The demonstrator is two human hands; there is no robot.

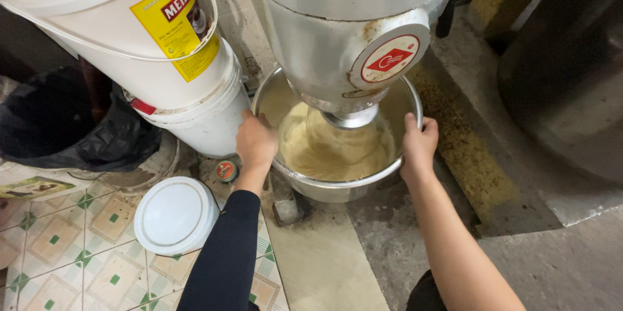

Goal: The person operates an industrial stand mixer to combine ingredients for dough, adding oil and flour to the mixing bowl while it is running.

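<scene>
A steel mixing bowl (pixel 337 188) sits under the head of a large grey floor mixer (pixel 337 32). Pale yellow dough (pixel 331 149) fills the bowl's bottom around the mixer's shaft. My left hand (pixel 255 141), in a dark sleeve, grips the bowl's left rim. My right hand (pixel 418 145), bare-armed, grips the right rim with fingers curled over the edge.
Stacked white plastic buckets (pixel 162 58) with a yellow label stand left of the mixer. A round white lid (pixel 175 215) lies on the patterned tile floor (pixel 78 252). A black bag (pixel 58 123) lies at far left. A dark metal drum (pixel 571 71) stands at right on concrete.
</scene>
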